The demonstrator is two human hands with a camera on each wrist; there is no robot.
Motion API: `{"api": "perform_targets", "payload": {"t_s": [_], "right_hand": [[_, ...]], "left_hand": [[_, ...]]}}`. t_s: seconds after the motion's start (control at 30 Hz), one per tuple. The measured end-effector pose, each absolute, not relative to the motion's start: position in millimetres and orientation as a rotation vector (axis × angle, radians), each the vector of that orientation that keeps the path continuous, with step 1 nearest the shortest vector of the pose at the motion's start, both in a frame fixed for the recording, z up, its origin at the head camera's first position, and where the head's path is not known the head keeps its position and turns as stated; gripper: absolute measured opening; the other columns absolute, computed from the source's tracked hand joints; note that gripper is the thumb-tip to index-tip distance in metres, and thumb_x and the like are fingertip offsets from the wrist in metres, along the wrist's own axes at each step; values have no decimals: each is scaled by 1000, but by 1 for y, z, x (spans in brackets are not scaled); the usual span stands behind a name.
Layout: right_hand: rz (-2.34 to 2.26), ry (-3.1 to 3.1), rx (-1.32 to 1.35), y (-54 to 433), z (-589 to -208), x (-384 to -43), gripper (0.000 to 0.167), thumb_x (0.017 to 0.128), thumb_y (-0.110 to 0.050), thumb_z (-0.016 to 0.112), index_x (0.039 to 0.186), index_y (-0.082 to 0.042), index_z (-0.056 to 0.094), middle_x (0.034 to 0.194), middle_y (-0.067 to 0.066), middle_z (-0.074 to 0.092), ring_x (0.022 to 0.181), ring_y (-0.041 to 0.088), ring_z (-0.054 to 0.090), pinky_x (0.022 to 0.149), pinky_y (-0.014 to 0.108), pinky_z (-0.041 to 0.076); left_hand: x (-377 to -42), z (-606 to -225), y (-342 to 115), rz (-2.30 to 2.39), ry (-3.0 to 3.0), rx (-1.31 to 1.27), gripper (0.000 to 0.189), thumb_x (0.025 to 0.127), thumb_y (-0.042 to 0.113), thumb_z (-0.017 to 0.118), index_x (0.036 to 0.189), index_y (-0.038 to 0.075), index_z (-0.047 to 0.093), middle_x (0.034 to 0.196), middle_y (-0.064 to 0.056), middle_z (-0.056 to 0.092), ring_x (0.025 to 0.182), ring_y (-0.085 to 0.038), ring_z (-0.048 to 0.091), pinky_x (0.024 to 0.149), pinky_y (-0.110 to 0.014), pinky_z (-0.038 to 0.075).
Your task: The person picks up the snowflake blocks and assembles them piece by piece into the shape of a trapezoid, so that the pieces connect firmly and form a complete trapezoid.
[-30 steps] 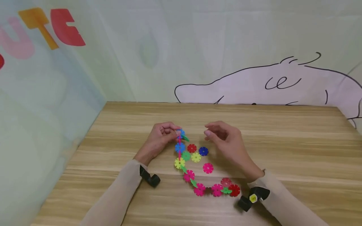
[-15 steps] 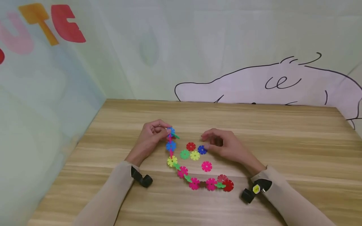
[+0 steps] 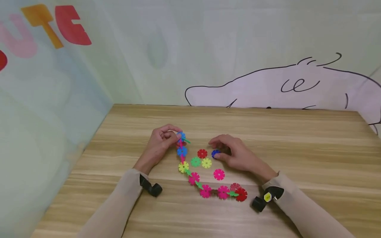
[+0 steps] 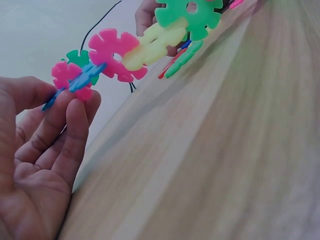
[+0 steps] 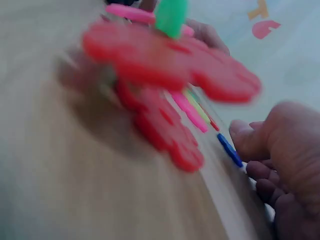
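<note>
In the head view my left hand (image 3: 157, 145) pinches the far end of a chain of slotted flower-shaped discs (image 3: 194, 178), at a light blue disc (image 3: 181, 136). A green disc (image 3: 187, 140) juts from that end. The left wrist view has blue, pink, yellow and green links (image 4: 114, 56) leading away from my fingertips. The chain curves down to a red disc (image 3: 241, 194) at its right end. My right hand (image 3: 238, 152) has its thumb at the edge of a dark blue disc (image 3: 215, 153), its other fingers loosely curved beyond it. The thumb partly covers this disc.
Loose on the wooden table (image 3: 282, 132) between my hands lie a red disc (image 3: 202, 153), a green disc (image 3: 195, 161), a yellow disc (image 3: 206, 163) and a pink disc (image 3: 219, 174). A printed backdrop (image 3: 238, 49) stands along the table's far edge.
My left hand has shifted left, drawing the chain with it. My right hand has come down to the dark blue disc, which has shifted slightly away from me.
</note>
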State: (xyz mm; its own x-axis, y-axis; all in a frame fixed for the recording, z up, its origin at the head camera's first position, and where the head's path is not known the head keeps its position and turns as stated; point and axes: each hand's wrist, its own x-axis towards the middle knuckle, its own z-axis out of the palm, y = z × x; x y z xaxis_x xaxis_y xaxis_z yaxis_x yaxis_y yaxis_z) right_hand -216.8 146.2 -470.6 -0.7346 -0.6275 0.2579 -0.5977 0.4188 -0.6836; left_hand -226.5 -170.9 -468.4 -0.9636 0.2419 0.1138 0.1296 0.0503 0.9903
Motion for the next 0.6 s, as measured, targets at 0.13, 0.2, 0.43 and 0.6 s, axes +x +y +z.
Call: {"api": "perform_targets", "payload": {"t_s": [0.13,0.2,0.43,0.6], "right_hand": [[-1139,2640,-1142,148,-468,-215,40,97,-5,75,136,-13,66,117,1,71,104,15,63,92,35,57],[-1130,2622,-1121,148,-465,-215,40,98,-3,73,136,-13,65,112,0,69,101,15,61,91,34,56],[-1261,2573,-828,148,-445,-212,28,96,0,74,122,-10,71,101,4,72,89,18,63,79,26,55],[-1384,2491,-596,140,-427,-203,23,98,-7,75,121,-8,74,104,8,76,86,22,67,75,27,57]], "left_hand": [[-226,-469,-170,2073,2204,377,25,105,11,67,123,-6,65,78,3,78,81,-14,81,84,-27,65],[-227,-468,-170,2072,2197,366,26,106,11,67,125,-7,64,80,4,79,80,-13,80,82,-27,65],[-227,-468,-170,2095,2155,332,27,106,12,66,125,-7,62,80,4,80,83,-13,81,77,-28,66],[-226,-467,-168,2107,2126,327,20,106,9,66,118,-6,64,85,4,82,79,-13,80,75,-30,67]]}}
